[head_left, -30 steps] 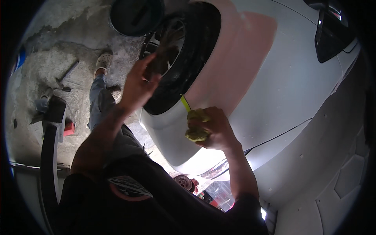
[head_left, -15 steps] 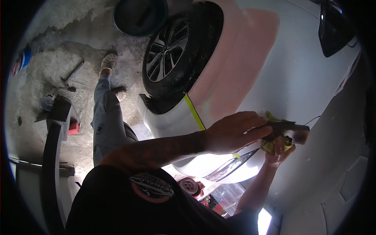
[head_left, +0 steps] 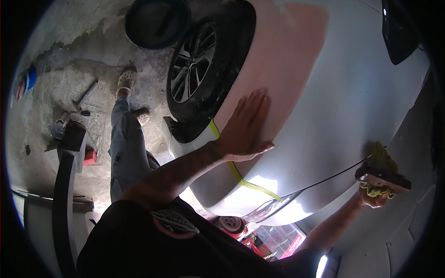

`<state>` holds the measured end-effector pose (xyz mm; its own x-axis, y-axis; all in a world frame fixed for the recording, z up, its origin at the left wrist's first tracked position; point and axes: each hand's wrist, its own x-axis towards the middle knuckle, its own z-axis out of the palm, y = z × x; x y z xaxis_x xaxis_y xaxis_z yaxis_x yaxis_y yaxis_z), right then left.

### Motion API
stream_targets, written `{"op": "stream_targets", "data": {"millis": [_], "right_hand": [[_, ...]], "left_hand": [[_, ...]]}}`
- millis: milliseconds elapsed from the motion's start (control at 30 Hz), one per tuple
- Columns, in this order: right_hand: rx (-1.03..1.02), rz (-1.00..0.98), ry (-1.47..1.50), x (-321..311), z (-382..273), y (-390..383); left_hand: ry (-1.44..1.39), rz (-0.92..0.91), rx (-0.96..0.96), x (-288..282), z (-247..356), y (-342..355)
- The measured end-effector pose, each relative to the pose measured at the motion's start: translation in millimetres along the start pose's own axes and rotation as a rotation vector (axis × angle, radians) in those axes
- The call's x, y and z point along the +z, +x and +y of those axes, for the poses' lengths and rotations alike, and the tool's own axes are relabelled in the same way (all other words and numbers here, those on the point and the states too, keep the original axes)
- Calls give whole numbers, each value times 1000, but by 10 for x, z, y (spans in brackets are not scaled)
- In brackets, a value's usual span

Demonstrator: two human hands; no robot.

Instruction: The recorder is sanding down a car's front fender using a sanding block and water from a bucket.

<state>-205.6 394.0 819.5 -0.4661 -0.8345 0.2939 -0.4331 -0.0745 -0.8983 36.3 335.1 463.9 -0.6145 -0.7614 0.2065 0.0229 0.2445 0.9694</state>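
My left hand [head_left: 245, 127] lies flat on the car's fender, fingers spread over the lower part of the pink filler patch [head_left: 296, 46]. Its palm faces the panel. Off to the right, my right hand [head_left: 373, 199] grips a dark rectangular sanding block [head_left: 385, 180] together with a crumpled yellow cloth [head_left: 382, 157]. The cloth shows on both sides of the block, and some of my fingers are hidden behind them. Yellow-green masking tape [head_left: 236, 173] runs along the white bumper [head_left: 204, 178] close to my left wrist.
The front wheel [head_left: 194, 62] sits left of the fender, with a dark round tub [head_left: 157, 23] beyond it. A hammer [head_left: 85, 95] and a red block [head_left: 90, 157] lie on the concrete floor. A side mirror [head_left: 401, 34] juts out at upper right.
My left hand has left the sanding block and moved up and left onto the pink patch. My right hand has carried the block and cloth to the right, away from the panel.
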Motion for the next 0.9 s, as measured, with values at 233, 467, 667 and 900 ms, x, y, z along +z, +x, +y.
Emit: {"op": "stream_targets", "data": {"millis": [233, 467, 667, 900], "right_hand": [[-1019, -40, -1243, -80, 134, 17], [-1387, -72, -1848, -81, 184, 53], [-1479, -127, -1793, -6, 161, 154], [-112, -135, -25, -163, 150, 88]], "left_hand": [[-30, 109, -60, -74, -374, 1185], [-185, 203, -167, -365, -799, 2515], [-152, 101, -195, -248, -710, 2191], [-124, 198, -39, -164, -642, 1611]]}}
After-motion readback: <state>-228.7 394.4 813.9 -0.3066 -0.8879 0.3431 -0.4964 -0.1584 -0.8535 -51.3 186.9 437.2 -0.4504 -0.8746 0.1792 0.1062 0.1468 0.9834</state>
